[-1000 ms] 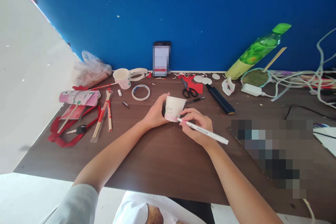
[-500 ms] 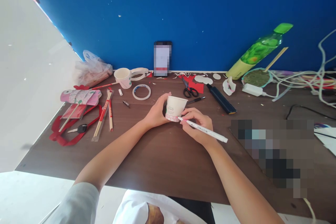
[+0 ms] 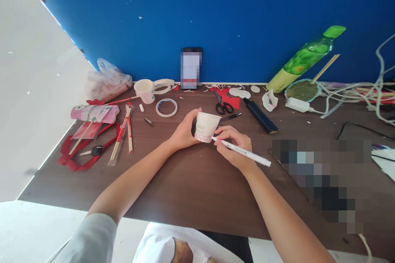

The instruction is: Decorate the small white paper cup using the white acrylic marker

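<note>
In the middle of the view, a white paper cup (image 3: 207,125) stands slightly tilted, with a pink scalloped pattern around its lower part and small printed lettering. My left hand (image 3: 186,130) is wrapped round the cup's left side, its far fingers hidden behind it. A white marker pen (image 3: 247,154) lies in the grip of my right hand (image 3: 233,144). The marker's tip is at the pink pattern on the cup's lower right; whether it touches is too small to tell. Behind my right hand lie a black pen (image 3: 231,117) and black-handled scissors (image 3: 224,107).
A phone (image 3: 191,69) leans against the blue partition. To the left are another paper cup (image 3: 144,87), a tape roll (image 3: 166,107), wrapped chopsticks (image 3: 120,136) and a key (image 3: 92,151). A green bottle (image 3: 305,59), white cables (image 3: 348,94) and a dark blue case (image 3: 261,118) occupy the right.
The marker and my right hand have shifted slightly right, the tip moving a little along the cup's lower right. My left hand and the cup have barely moved.
</note>
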{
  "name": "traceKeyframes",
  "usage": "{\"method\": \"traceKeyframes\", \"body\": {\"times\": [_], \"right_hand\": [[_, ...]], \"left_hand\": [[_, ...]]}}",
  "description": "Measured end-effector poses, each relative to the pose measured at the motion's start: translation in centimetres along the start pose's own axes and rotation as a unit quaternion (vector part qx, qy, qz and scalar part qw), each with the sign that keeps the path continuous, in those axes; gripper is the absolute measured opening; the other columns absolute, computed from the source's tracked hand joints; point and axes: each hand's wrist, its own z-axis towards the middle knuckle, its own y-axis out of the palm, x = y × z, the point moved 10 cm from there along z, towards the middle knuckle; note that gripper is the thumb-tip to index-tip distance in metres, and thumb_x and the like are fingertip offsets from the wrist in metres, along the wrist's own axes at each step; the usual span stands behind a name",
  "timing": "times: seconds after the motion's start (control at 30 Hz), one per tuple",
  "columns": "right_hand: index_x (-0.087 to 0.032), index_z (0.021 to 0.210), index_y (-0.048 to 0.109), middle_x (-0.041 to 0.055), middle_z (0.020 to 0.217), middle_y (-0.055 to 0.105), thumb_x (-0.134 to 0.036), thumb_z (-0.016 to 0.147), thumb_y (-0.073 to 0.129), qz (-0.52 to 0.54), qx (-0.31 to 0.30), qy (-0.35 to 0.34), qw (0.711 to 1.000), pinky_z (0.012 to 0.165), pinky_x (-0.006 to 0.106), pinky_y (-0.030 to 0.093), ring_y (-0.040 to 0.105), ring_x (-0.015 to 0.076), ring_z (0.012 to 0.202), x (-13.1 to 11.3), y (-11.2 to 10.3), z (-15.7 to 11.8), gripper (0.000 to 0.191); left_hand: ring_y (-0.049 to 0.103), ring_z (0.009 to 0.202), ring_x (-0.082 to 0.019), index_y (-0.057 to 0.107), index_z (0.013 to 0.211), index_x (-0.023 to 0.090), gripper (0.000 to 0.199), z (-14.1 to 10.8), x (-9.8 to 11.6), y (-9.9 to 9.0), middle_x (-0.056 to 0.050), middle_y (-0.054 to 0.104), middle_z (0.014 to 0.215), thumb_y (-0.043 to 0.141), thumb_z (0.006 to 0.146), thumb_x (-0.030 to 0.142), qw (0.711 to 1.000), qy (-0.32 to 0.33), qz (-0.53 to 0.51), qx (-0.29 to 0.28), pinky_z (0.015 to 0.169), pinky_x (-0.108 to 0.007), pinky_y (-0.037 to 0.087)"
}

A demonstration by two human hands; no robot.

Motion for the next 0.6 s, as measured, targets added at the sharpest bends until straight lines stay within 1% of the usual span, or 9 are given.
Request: {"method": "traceKeyframes", "body": {"times": [0.27, 0.43, 0.6], "right_hand": [[-0.022, 0.062, 0.057, 0.0038, 0.081, 0.068, -0.013, 0.067, 0.062, -0.004, -0.005, 0.007, 1.000, 0.068, 0.033, 0.052, 0.067, 0.0202, 0.074, 0.23, -0.09, 0.00, 0.011], [-0.023, 0.060, 0.057, 0.0036, 0.079, 0.068, -0.013, 0.066, 0.062, -0.017, -0.008, -0.007, 1.000, 0.067, 0.032, 0.051, 0.066, 0.0196, 0.073, -0.15, -0.10, 0.14, 0.012], [-0.023, 0.059, 0.056, 0.0033, 0.077, 0.068, -0.012, 0.064, 0.061, -0.015, -0.013, -0.010, 1.000, 0.067, 0.032, 0.051, 0.066, 0.0198, 0.072, -0.06, -0.04, 0.18, 0.013]], "left_hand": [[0.037, 0.140, -0.032, 0.026, 0.139, 0.025, 0.100, -0.01, -0.03, 0.02, -0.015, 0.035, 0.151, 0.084, 0.059, 0.040, 1.000, -0.006, -0.003, -0.002, 0.114, -0.046, 0.033], [0.037, 0.139, -0.033, 0.027, 0.140, 0.025, 0.102, 0.01, -0.06, 0.02, -0.015, 0.037, 0.150, 0.085, 0.058, 0.042, 1.000, -0.005, -0.003, 0.000, 0.114, -0.046, 0.033], [0.037, 0.140, -0.033, 0.026, 0.141, 0.025, 0.103, -0.01, -0.13, 0.00, -0.015, 0.034, 0.151, 0.085, 0.058, 0.045, 1.000, -0.003, -0.002, 0.002, 0.114, -0.045, 0.033]]}}
